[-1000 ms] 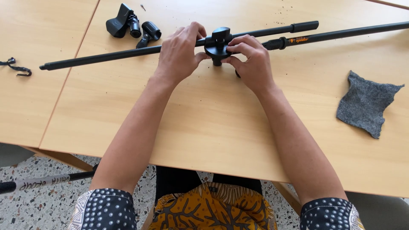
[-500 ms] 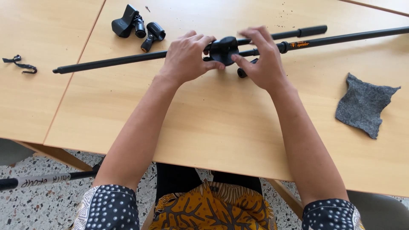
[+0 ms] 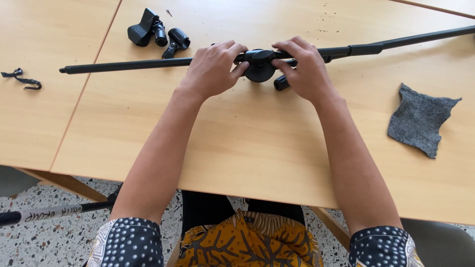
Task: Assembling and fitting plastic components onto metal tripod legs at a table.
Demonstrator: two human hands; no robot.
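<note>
A long black rod (image 3: 123, 65) lies across the wooden table (image 3: 247, 148), running from the far left to the upper right. At its middle sits a round black clamp joint (image 3: 259, 66) with a short black knob (image 3: 280, 83) below it. My left hand (image 3: 213, 69) grips the rod just left of the joint, fingertips touching the joint. My right hand (image 3: 304, 66) covers the rod on the joint's right side, fingers curled over it and the knob near its thumb.
Black clip holders (image 3: 157, 33) lie at the back left. A grey cloth (image 3: 420, 121) rests on the right. A small black strap (image 3: 22, 79) sits on the neighbouring table. Another black pole (image 3: 44, 213) lies on the speckled floor, lower left.
The rod and joint have shifted right and lie flatter on the table. Both hands stayed at the joint, and the second thinner pole at the right is no longer separate in view.
</note>
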